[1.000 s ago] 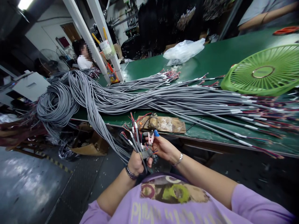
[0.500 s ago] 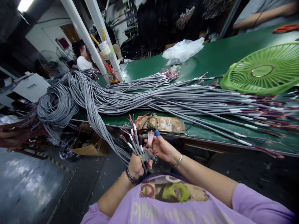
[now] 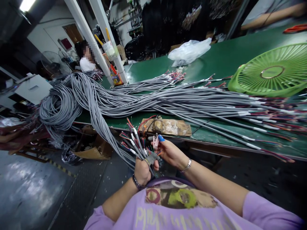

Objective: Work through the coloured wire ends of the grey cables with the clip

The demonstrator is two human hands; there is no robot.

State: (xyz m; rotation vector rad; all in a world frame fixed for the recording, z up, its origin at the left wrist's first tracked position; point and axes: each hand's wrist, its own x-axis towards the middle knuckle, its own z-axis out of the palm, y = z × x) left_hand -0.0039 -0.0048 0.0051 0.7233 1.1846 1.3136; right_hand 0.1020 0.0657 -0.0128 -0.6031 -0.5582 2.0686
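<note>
My left hand [image 3: 142,171] is closed in a fist round a bunch of grey cables [image 3: 134,144] whose stripped ends fan upward into red, blue and green wires. My right hand [image 3: 169,152] sits just to the right of it, with a blue cap on one fingertip, and pinches a small pink clip-like tool [image 3: 155,141] close to the cable ends. Both hands are held low in front of my chest, below the front edge of the green table [image 3: 216,60]. The cables I hold trail off to the left and down.
A large heap of grey cables [image 3: 144,99] lies across the table and hangs in coils [image 3: 59,107] off its left end. A brown block [image 3: 168,126] sits at the front edge, a green fan grille [image 3: 273,73] at the right, a plastic bag [image 3: 188,51] behind. Another person [image 3: 86,60] sits far left; someone's arm [image 3: 273,12] shows top right.
My left hand has tilted the cable bunch slightly to the left. My right hand stays next to it with the pink tool. The view has shifted a little.
</note>
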